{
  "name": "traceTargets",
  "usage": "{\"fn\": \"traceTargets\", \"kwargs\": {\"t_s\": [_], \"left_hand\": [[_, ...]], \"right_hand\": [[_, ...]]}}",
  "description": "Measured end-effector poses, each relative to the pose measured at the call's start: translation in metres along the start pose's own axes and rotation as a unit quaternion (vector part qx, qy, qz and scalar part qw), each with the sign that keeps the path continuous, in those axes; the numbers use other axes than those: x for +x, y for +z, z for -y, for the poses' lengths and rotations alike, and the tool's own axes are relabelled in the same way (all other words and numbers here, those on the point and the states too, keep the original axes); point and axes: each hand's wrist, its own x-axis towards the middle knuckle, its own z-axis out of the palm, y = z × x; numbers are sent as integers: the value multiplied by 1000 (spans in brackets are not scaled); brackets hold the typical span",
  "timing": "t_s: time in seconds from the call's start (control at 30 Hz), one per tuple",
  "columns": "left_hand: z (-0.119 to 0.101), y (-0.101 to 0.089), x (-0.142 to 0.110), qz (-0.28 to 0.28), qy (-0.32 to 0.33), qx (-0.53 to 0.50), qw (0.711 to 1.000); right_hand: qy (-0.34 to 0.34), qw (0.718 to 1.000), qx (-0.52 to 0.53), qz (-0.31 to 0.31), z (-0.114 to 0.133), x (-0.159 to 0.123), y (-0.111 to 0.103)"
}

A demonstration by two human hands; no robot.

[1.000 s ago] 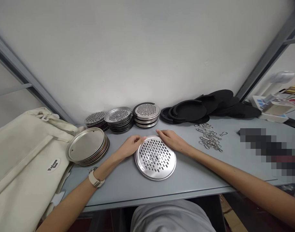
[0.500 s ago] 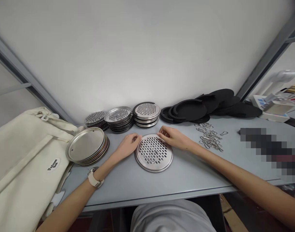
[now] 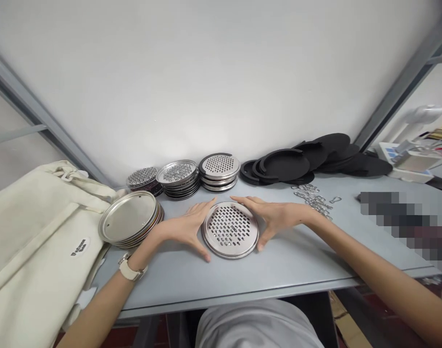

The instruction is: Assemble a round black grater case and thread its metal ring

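A round perforated steel disc [image 3: 230,228] lies flat on the grey table [image 3: 286,270] in front of me. My left hand [image 3: 186,226] cups its left rim, fingers spread, thumb toward me. My right hand [image 3: 275,217] cups the right rim the same way. Both hands touch the disc's edge from the sides. A watch sits on my left wrist.
Behind the disc stand three stacks of perforated discs [image 3: 219,170]. A stack of plain metal plates [image 3: 131,218] is at the left, beside a cream cloth bag [image 3: 35,232]. Black round pads [image 3: 296,162] and a pile of metal clips [image 3: 315,199] lie at the right.
Both hands have slid from the disc's far edge round to its sides and spread their fingers. The disc had moved slightly away from me earlier and now rests still.
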Motion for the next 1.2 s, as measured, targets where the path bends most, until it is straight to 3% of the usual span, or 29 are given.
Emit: {"fn": "traceTargets", "kwargs": {"t_s": [0.4, 0.63, 1.2], "left_hand": [[2, 4, 9, -62, 27, -2, 998], [1, 3, 10, -65, 28, -16, 997], [4, 5, 11, -69, 8, -9, 998]], "right_hand": [[-52, 998, -1, -23, 1, 0, 2], [-79, 996, 18, -22, -3, 0, 0], [-42, 999, 19, -2, -6, -3, -8]]}}
